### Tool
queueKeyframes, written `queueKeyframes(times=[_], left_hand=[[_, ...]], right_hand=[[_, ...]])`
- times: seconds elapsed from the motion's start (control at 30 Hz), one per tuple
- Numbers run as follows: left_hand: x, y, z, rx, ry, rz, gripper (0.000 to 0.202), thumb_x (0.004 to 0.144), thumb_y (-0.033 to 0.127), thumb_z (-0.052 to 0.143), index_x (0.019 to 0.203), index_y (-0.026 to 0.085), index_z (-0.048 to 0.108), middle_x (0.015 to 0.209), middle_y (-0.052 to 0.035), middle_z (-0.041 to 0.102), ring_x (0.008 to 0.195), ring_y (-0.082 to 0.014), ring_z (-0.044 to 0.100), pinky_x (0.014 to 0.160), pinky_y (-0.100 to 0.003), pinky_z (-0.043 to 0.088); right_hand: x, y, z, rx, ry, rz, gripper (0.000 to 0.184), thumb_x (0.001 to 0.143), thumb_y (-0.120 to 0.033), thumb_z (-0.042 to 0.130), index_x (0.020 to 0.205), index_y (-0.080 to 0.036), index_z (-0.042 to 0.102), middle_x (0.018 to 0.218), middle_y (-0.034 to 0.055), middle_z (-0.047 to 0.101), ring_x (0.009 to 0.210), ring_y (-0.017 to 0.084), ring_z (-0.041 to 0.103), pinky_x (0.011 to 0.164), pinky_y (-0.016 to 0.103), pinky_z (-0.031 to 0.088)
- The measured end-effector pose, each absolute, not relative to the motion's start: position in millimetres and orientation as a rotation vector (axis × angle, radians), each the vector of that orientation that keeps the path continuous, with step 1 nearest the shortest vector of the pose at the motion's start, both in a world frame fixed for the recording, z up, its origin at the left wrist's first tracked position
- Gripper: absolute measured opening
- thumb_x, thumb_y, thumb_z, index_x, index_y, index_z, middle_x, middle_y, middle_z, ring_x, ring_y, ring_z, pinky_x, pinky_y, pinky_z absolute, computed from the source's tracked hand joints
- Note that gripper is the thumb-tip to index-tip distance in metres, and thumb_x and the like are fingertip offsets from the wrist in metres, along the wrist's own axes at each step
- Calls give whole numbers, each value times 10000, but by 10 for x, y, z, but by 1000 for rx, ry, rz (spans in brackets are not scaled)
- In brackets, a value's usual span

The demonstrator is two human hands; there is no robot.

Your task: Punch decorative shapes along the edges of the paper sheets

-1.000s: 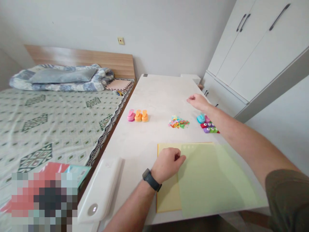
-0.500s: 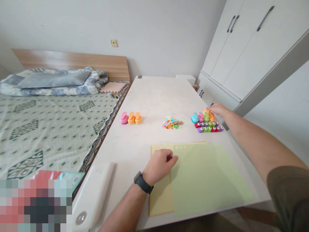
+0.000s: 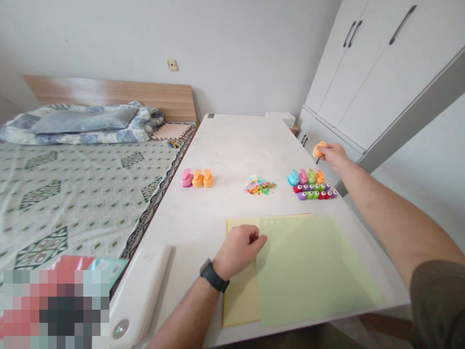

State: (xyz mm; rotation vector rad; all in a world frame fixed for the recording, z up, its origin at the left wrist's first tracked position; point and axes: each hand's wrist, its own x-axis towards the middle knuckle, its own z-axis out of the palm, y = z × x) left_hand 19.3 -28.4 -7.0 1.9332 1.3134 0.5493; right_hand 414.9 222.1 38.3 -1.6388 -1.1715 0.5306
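Lifted since before, right hand (image 3: 334, 157) grip clamps orange punch (image 3: 319, 149); left hand (image 3: 238, 249) fisted.

Just the one camera here, worn on the person's head at the short near end of the long white table (image 3: 232, 140), looking forward and down along its length toward the plain grey wall (image 3: 232, 48). Nearest the lens are the pale green paper sheet (image 3: 312, 266) and the left hand (image 3: 238, 249). The right hand (image 3: 336, 157), with a small orange plastic punch (image 3: 319, 148), is further out. It's a pretty wide view: the green patterned bed (image 3: 72, 184) fills the left, the tall white wardrobe (image 3: 381, 82) the right.
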Motion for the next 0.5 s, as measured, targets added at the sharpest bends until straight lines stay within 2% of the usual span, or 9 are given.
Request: queueKeyframes(times=[0.1,0.17,0.23,0.33,0.5], left_hand=[[181,-281,-61,1922,1314,555,365,910,399,513,623,182,456,586,33,452,573,-106,392,565,-266,242],[170,-277,-46,1910,1313,555,368,912,403,510,624,183,451,586,34,444,577,-107,390,565,-265,240],[159,-272,-30,1894,1313,552,371,913,412,508,626,184,446,588,35,434,579,-107,386,564,-264,238],[150,-266,-17,1870,1318,547,380,909,433,510,630,186,438,584,39,414,573,-106,368,557,-264,230],[157,-264,-18,1842,1317,557,396,904,463,511,628,188,440,582,43,398,569,-105,347,546,-265,229]], right_hand=[[3949,2022,537,-1299,-1129,778,267,720,-281,793,861,-220,576,929,82,706,861,214,694,745,375,545],[3731,1716,589,-1138,-1197,962,423,657,-264,856,1004,-257,614,989,49,711,897,223,699,780,400,555],[3492,1336,590,-1056,-1269,1132,548,672,-301,868,1159,-317,619,1036,36,713,942,247,695,800,441,561],[3193,825,495,-1055,-1349,1340,501,741,-389,830,1200,-302,650,1121,77,703,989,277,674,802,457,562],[2973,451,200,-1045,-1359,1480,438,817,-434,771,1210,-269,670,1150,87,693,1021,251,659,887,406,539]])
